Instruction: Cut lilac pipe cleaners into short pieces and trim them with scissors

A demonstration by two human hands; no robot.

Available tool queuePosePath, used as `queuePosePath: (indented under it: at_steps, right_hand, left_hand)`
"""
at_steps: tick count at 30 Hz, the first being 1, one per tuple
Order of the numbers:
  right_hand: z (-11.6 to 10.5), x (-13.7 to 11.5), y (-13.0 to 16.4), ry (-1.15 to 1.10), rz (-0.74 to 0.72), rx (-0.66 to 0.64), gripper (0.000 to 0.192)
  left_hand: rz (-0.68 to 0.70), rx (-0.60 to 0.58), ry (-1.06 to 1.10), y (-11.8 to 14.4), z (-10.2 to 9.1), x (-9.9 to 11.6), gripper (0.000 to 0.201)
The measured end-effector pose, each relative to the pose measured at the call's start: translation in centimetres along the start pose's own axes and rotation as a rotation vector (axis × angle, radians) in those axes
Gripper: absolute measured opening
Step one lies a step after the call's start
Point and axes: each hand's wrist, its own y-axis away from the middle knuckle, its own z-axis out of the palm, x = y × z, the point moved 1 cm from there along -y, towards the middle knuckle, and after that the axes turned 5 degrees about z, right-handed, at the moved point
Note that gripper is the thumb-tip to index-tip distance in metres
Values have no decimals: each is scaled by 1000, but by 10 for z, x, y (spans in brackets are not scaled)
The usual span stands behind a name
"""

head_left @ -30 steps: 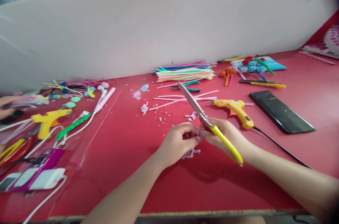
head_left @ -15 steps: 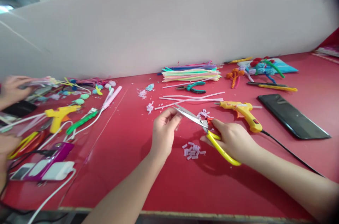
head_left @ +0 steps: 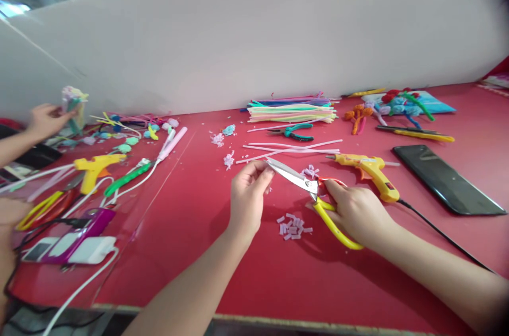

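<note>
Up over the red worktop (head_left: 178, 256), the right hand (head_left: 360, 214) has its grip curled round the handles of the scissors (head_left: 292, 175), and the blades point at the left hand (head_left: 247, 195). That hand bends in by the blade tips, but one cannot tell if its grip is fully closed or has hold of anything. Tiny pale purple bits (head_left: 293, 228) lie between the two hands, and long pink sticks (head_left: 296, 148) lie just past them
</note>
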Motion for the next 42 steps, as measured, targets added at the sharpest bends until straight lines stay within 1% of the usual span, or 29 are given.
queuePosePath:
  at_steps: [7,12,16,19,22,25,28,30,33,34,35,36,40,42]
  right_hand:
    - [3,1,0,1,-34,11,40]
    - [3,2,0,12,-29,-5,38]
    - [1,2,-1,-23,15,-48,37]
    - [-4,1,-4,-76,83,-70,37]
    - [-12,2,-8,-108,148,-49,35]
    - [-18,5,-12,-134,190,-42,35]
    - [-19,10,-15,-146,225,-32,35]
    - [-19,15,-17,-145,237,-21,35]
    - [-18,19,-18,-147,248,-10,36]
    - [-18,21,-19,-149,252,-7,36]
    - [-17,21,-19,-152,255,-4,37]
    - [-17,22,-19,-156,256,-2,37]
    - [-17,22,-19,-200,258,8,36]
    - [-18,22,-18,-251,257,3,35]
  left_hand:
    - [2,-4,16,0,0,-1,11]
    - [6,-4,10,-1,0,-2,12]
    - [26,-13,-14,-1,-2,-3,12]
    - [29,-48,-119,-4,-4,-6,12]
    - [50,-164,-387,-9,-5,-11,13]
    - [139,-309,-672,-14,1,-19,14]
    - [197,-434,-839,-17,7,-28,24]
    - [184,-448,-887,-20,7,-33,28]
    - [132,-364,-888,-22,-2,-33,20]
    - [132,-355,-878,-22,-5,-31,20]
    - [141,-384,-867,-22,-8,-28,19]
    - [151,-442,-860,-20,-9,-25,18]
    - [134,-760,-842,-10,-4,-11,12]
    - [133,-857,-851,-5,0,-7,12]
